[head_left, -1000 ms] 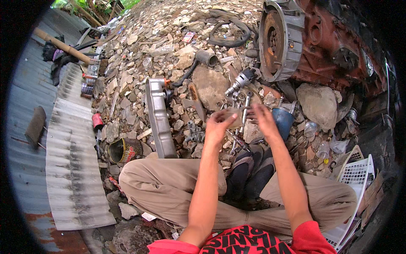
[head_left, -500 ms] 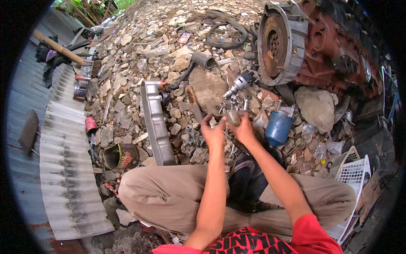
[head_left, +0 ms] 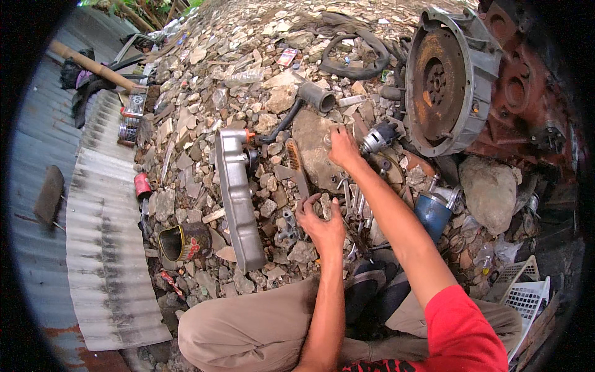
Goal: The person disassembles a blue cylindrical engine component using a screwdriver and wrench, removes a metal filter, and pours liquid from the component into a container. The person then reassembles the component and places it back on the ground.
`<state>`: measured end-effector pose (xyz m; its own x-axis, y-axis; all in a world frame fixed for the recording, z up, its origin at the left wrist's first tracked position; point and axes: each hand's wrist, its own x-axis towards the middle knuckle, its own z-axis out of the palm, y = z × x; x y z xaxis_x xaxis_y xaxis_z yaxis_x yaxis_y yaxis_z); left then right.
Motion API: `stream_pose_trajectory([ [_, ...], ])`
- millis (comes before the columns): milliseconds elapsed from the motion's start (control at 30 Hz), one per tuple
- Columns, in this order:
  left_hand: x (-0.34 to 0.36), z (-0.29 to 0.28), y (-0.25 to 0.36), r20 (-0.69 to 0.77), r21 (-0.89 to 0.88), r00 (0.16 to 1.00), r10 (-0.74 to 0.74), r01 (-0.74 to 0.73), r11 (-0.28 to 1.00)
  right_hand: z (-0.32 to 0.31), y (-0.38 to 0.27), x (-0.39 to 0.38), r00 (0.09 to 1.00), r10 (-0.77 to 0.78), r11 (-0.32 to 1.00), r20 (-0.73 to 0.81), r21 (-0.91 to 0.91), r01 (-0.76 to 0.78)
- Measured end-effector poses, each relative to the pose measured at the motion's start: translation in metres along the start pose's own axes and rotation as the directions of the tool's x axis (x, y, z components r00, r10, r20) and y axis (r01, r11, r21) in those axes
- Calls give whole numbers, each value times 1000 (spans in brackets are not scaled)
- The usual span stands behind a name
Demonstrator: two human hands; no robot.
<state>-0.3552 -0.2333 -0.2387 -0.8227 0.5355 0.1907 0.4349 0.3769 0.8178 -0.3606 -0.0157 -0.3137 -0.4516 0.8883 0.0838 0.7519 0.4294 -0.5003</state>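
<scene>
Brown rock point(head_left: 315, 160) lies beneath the right hand point(head_left: 343, 147) — whether its bent fingers grip anything, I cannot tell — while the left hand point(head_left: 323, 228) holds its fingers apart near a brush point(head_left: 298, 170).

Left hand point(head_left: 321, 227): passage leftward is obstructed by the upright metal cover point(head_left: 238, 204). Brush point(head_left: 299, 172) lies just ahead; wrenches point(head_left: 360, 209) crowd the right side, where the right forearm point(head_left: 396, 220) also bars the way to the blue canister point(head_left: 432, 214).
Right hand point(head_left: 343, 147): flat stone point(head_left: 310, 139) leaves open room immediately left; silver-and-black part point(head_left: 379, 139) blocks the right.
</scene>
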Motion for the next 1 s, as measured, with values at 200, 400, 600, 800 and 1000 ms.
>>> stream_pose_trajectory([
  [200,7,-4,-20,59,-117,993,-104,110,987,-41,-4,-77,994,-95,949,-57,296,108],
  [400,11,-8,-9,80,-144,996,51,-39,989,-56,-2,-226,856,-8,1000,516,18,-1],
  [600,36,-21,-23,45,-182,996,77,-67,981,-10,-26,-276,941,59,883,332,-457,106],
  [800,35,-33,27,73,-675,986,-150,160,720,-45,-4,-209,779,3,954,628,-235,185],
  [1000,24,-39,25,40,-566,998,-41,56,822,-111,-20,-178,865,51,993,499,-118,9],
])
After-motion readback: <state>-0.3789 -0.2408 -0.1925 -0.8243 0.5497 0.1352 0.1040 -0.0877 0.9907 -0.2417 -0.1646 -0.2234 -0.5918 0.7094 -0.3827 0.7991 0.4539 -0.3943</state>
